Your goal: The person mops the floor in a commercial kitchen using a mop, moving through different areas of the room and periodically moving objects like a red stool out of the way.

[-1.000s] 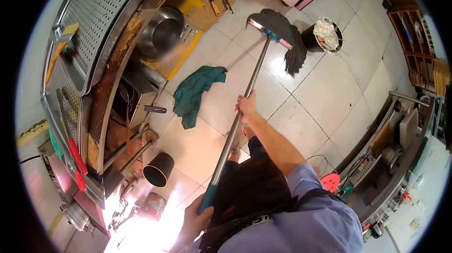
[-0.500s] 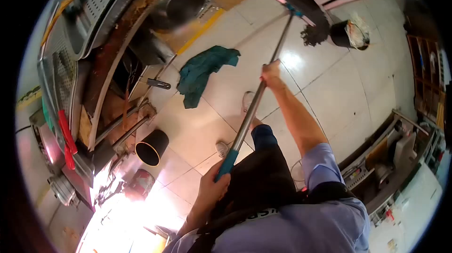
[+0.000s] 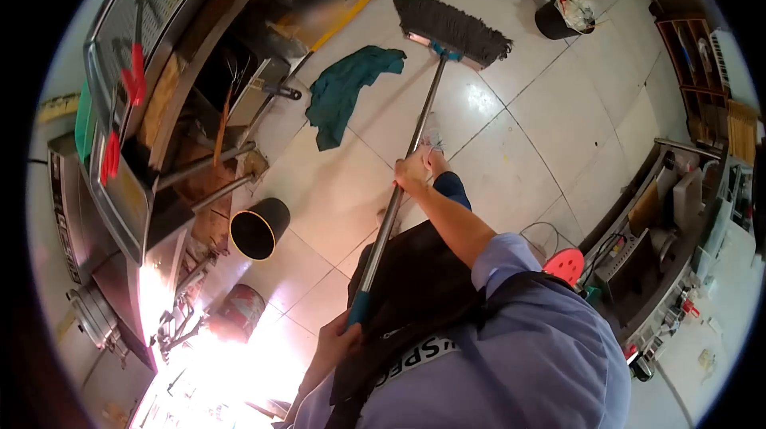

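A dust mop (image 3: 451, 30) with a dark grey fringed head lies on the tiled floor ahead of me. Its metal shaft slants back toward my body. Partway along that shaft, my right hand (image 3: 412, 172) is wrapped round it. At the teal grip on the near end, my left hand (image 3: 339, 340) is closed, close to my dark apron. A crumpled dark green cloth (image 3: 351, 90) lies on the floor left of the mop head, apart from it.
Left of me stand a black bin (image 3: 260, 229) and a steel counter (image 3: 120, 181) with red-handled tools. Another bin (image 3: 565, 15), lined with a bag, stands at the upper right. A red round stool top (image 3: 565, 266) and low shelving (image 3: 666, 213) are to the right. Bright glare covers the lower left.
The mop head has swung left and its fringe now spreads crosswise. Both hands have shifted left with the shaft, still gripping it. The view has turned a little, bringing the red stool top into sight.
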Motion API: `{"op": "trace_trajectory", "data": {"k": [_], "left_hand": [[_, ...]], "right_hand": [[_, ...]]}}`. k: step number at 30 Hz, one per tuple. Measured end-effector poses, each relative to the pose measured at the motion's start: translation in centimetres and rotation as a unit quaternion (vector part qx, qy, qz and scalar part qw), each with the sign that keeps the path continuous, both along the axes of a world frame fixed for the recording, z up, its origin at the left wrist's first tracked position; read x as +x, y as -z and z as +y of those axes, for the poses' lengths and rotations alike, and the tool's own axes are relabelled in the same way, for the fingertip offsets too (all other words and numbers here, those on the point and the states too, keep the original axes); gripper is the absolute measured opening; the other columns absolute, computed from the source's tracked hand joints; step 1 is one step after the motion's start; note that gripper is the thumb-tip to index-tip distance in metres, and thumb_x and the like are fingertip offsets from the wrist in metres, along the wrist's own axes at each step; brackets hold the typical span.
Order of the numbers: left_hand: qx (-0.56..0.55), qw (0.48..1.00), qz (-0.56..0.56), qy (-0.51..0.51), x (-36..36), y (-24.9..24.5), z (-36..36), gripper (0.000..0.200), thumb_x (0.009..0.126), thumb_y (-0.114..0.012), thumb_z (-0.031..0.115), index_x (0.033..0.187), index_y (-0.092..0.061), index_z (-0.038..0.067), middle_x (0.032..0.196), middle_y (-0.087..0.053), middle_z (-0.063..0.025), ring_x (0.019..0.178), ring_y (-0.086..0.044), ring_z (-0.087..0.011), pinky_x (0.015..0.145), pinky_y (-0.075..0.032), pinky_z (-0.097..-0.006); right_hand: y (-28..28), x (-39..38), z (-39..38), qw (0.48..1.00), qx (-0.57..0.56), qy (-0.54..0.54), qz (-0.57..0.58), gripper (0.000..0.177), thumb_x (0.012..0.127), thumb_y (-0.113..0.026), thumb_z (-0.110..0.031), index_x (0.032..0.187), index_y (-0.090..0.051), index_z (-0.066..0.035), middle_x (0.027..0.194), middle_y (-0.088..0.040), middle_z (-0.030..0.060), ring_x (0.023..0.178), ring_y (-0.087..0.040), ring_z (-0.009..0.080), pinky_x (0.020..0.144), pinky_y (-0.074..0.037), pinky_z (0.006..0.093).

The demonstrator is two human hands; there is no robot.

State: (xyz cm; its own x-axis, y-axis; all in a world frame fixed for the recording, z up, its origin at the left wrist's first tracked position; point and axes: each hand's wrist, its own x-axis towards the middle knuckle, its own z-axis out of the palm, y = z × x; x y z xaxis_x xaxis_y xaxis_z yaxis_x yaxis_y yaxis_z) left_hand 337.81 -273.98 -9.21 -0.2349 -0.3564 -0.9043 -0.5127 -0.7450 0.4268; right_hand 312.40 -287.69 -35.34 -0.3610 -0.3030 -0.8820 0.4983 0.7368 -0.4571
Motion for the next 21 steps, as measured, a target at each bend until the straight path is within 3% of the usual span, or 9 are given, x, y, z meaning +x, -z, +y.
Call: {"op": "trace_trajectory", "data": {"k": [3, 6, 8, 9, 10, 12, 14, 16, 21], "left_hand": [[-0.012, 0.999, -0.034, 0.038, 5.6, -1.8, 5.6, 0.032, 0.080, -0.049, 0.007, 0.112, -0.053, 0.001, 0.061, -0.049, 0.0011, 0.046, -0.041, -0.0052, 0.041, -0.031, -0.0190], [0.133, 0.985, -0.096, -0.057, 7.7, -7.8, 5.2, 0.025, 0.078, -0.050, 0.007, 0.102, -0.055, 0.002, 0.062, -0.048, 0.0022, 0.047, -0.040, -0.0037, 0.041, -0.030, -0.0186], [0.186, 0.973, -0.130, 0.027, 12.1, -8.4, 8.6, 0.024, 0.076, -0.056, 0.015, 0.098, -0.056, 0.005, 0.065, -0.054, -0.0030, 0.047, -0.049, -0.0117, 0.044, -0.038, -0.0240], [0.076, 0.950, -0.205, 0.224, 14.8, -6.9, 13.2, 0.020, 0.079, -0.055, 0.019, 0.095, -0.059, 0.009, 0.070, -0.058, -0.0081, 0.058, -0.055, -0.0210, 0.051, -0.042, -0.0332], [-0.021, 0.863, -0.303, 0.404, 17.5, -5.5, 17.7, 0.018, 0.081, -0.053, 0.024, 0.093, -0.062, 0.014, 0.075, -0.061, -0.0132, 0.069, -0.061, -0.0304, 0.058, -0.047, -0.0423], [-0.015, 0.867, -0.334, 0.370, 20.0, -7.6, 21.1, 0.019, 0.081, -0.054, 0.024, 0.094, -0.062, 0.014, 0.075, -0.061, -0.0130, 0.068, -0.060, -0.0299, 0.058, -0.047, -0.0415], [0.005, 0.870, -0.356, 0.342, 21.8, -9.2, 23.5, 0.020, 0.080, -0.055, 0.024, 0.094, -0.061, 0.013, 0.075, -0.061, -0.0127, 0.067, -0.060, -0.0294, 0.057, -0.047, -0.0408], [0.006, 0.862, -0.373, 0.342, 22.3, -9.7, 24.4, 0.021, 0.079, -0.055, 0.024, 0.095, -0.061, 0.012, 0.075, -0.061, -0.0125, 0.065, -0.060, -0.0288, 0.057, -0.047, -0.0400], [-0.034, 0.854, -0.358, 0.376, 21.0, -8.8, 23.7, 0.025, 0.076, -0.058, 0.025, 0.096, -0.059, 0.011, 0.074, -0.061, -0.0119, 0.062, -0.060, -0.0276, 0.055, -0.046, -0.0382]], "right_hand": [[3.3, 7.1, 7.7, 0.997, 0.007, -0.060, 0.037, 0.037, 0.078, -0.052, -0.005, 0.107, -0.029, -0.004, 0.063, -0.046, 0.0130, 0.040, -0.044, 0.0235, 0.031, -0.040, 0.0356], [2.7, 12.7, 13.7, 0.993, 0.038, -0.093, 0.067, 0.044, 0.080, -0.052, -0.008, 0.114, -0.025, -0.005, 0.067, -0.050, 0.0159, 0.043, -0.049, 0.0251, 0.034, -0.042, 0.0366], [-1.7, 15.6, 16.5, 0.985, 0.109, -0.106, 0.087, 0.051, 0.082, -0.050, -0.012, 0.122, -0.020, -0.007, 0.072, -0.054, 0.0189, 0.046, -0.053, 0.0267, 0.037, -0.045, 0.0375], [-3.8, 17.2, 18.1, 0.982, 0.133, -0.108, 0.085, 0.054, 0.083, -0.050, -0.014, 0.126, -0.018, -0.007, 0.074, -0.057, 0.0204, 0.048, -0.055, 0.0275, 0.039, -0.046, 0.0379], [-4.4, 18.5, 21.0, 0.993, 0.059, -0.103, 0.022, 0.060, 0.082, -0.048, -0.011, 0.126, -0.007, -0.003, 0.070, -0.054, 0.0214, 0.049, -0.055, 0.0287, 0.039, -0.046, 0.0395], [-5.6, 21.0, 24.8, 0.987, 0.106, -0.018, -0.117, 0.027, 0.076, -0.049, -0.005, 0.097, -0.035, 0.002, 0.063, -0.053, 0.0211, 0.043, -0.054, 0.0282, 0.033, -0.043, 0.0387], [-4.8, 23.4, 28.6, 0.940, 0.176, 0.071, -0.285, 0.003, 0.072, -0.049, 0.000, 0.071, -0.046, 0.001, 0.053, -0.051, 0.0152, 0.041, -0.053, 0.0260, 0.030, -0.040, 0.0355], [-6.9, 23.9, 29.9, 0.937, 0.243, 0.046, -0.245, 0.009, 0.070, -0.052, 0.004, 0.073, -0.045, -0.001, 0.053, -0.048, 0.0128, 0.042, -0.053, 0.0248, 0.032, -0.042, 0.0345], [-10.4, 20.5, 29.6, 0.941, 0.185, 0.020, -0.284, 0.025, 0.073, -0.059, -0.002, 0.088, -0.038, -0.003, 0.068, -0.050, 0.0112, 0.053, -0.056, 0.0200, 0.038, -0.040, 0.0294]]}}
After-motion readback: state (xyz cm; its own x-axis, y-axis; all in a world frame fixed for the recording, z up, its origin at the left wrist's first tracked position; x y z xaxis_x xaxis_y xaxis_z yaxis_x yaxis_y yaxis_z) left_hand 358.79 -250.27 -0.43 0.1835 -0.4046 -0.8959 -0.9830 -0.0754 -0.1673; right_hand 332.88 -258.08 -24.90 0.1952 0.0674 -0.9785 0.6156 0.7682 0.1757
